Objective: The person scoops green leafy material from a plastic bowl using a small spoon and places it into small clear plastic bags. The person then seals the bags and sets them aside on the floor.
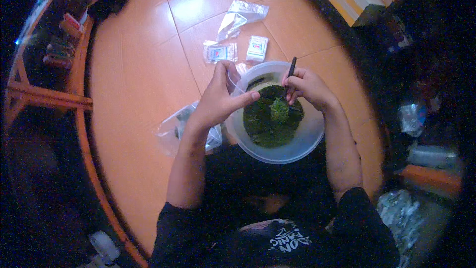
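Note:
A round translucent plastic tub (277,158) stands before me with dark green, leafy-looking matter (260,126) inside. Near its middle lies a brighter green clump (279,111). My right hand (306,87) is over the tub's right side, fingers closed around a slim black stick-like tool (292,66); its lower end is hidden by the fingers and the clump. At the tub's upper left, my left hand (227,95) has thumb and fingers on either side of a thin clear plastic edge (235,82). Whether that edge is a bag or a lid, I cannot tell.
Beyond the tub, a small packet in clear wrap (219,53), another small packet (257,48) and a crumpled clear bag (241,16) lie on the tiled floor (141,63). Another plastic bag (169,128) is beside my left forearm. Wooden framing (48,95) stands at left, a striped box (357,0) at upper right.

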Motion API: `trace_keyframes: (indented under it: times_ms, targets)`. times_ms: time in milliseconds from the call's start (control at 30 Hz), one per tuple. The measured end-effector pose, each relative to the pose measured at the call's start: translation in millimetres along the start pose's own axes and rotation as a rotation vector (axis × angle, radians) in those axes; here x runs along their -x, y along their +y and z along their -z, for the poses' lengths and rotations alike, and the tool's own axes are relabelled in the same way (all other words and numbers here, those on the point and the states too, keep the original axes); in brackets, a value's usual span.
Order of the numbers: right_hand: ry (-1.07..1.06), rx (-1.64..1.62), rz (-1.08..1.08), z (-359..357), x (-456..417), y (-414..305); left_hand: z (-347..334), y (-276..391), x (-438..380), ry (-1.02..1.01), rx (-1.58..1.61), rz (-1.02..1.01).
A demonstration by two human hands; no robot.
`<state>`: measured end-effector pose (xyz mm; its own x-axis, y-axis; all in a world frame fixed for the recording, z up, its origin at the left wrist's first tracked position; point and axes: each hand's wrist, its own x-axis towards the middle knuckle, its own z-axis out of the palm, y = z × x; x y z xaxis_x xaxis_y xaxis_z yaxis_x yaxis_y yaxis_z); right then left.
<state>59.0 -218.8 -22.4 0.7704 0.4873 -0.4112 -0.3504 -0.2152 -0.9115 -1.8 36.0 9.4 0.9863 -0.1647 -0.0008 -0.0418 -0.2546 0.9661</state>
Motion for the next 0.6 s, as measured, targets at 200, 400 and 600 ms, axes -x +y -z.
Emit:
trace_keyframes:
  times_ms: [200, 400, 600]
  targets:
    - [0.222, -0.087, 0.132, 2.7, 4.2, -2.4, -14.1, -12.3, 0.5, 0.026, -0.158, -0.065]
    - [0.43, -0.297, 0.337, 6.8, 16.6, -18.4, -45.5, -7.0, 2.1, 0.103, -0.416, -0.151]
    - [0.523, -0.087, 0.506, -18.8, 32.8, -30.1, -69.5, -15.3, 0.8, 0.147, -0.419, -0.212]
